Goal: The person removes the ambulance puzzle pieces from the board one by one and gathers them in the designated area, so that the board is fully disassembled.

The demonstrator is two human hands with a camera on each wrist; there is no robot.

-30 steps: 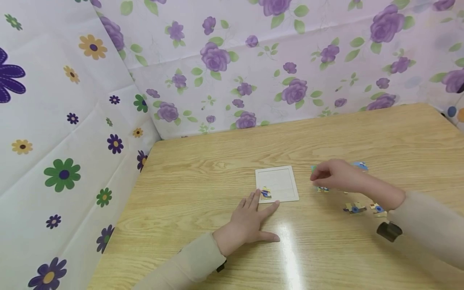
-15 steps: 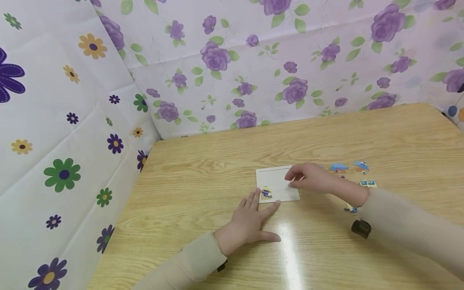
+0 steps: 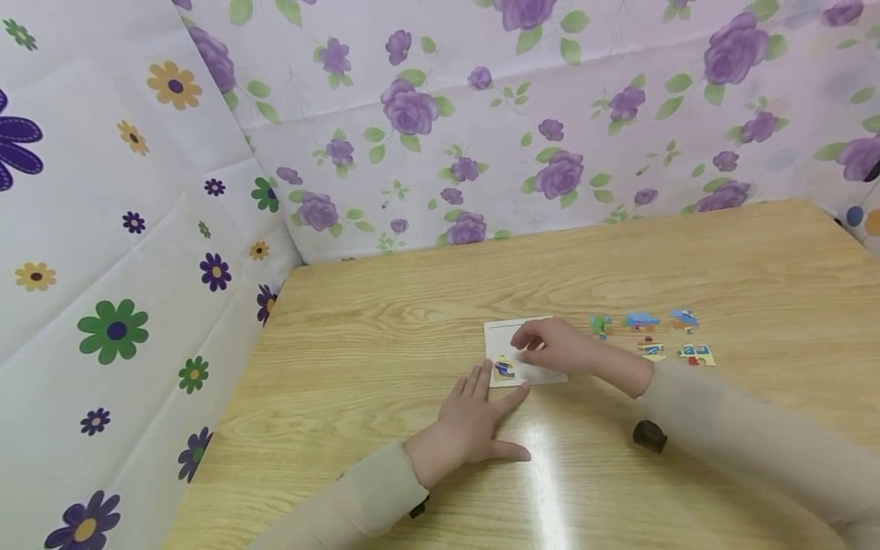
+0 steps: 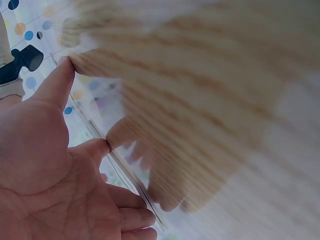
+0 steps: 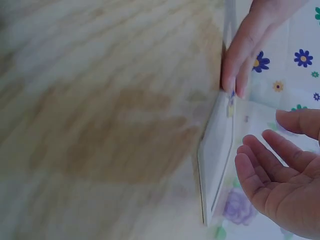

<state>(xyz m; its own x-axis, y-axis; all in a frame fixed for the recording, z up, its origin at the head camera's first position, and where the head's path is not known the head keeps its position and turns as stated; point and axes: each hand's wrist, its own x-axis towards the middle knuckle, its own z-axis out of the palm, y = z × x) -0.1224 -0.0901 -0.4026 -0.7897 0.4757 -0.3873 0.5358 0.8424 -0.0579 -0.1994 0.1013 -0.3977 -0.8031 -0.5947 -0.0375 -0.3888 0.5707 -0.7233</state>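
Observation:
In the head view a square white puzzle tray [image 3: 541, 379] lies on the table. One yellow-and-blue puzzle piece [image 3: 505, 368] sits in its near left corner. My left hand [image 3: 467, 424] lies with spread, straight fingers, touching the tray's left and near edges. Above the tray hovers my right hand [image 3: 558, 346], its fingers loosely bent. In the right wrist view, the thumb [image 5: 300, 121] stands apart from the bent fingers, and nothing shows between them. Right of the tray lie several loose puzzle pieces, among them a green-and-blue one [image 3: 600, 325] and a yellow one with blue windows [image 3: 697, 354].
The wooden table [image 3: 385, 321] meets a purple-rose cloth [image 3: 481, 137] at the back and a flowered white cloth [image 3: 117, 252] at the left. My right sleeve [image 3: 722, 420] covers the area where other pieces lay.
My right hand has moved left from the loose pieces to above the tray, uncovering the upper pieces while the sleeve now hides the lower ones. My left hand has stayed at the tray's edge.

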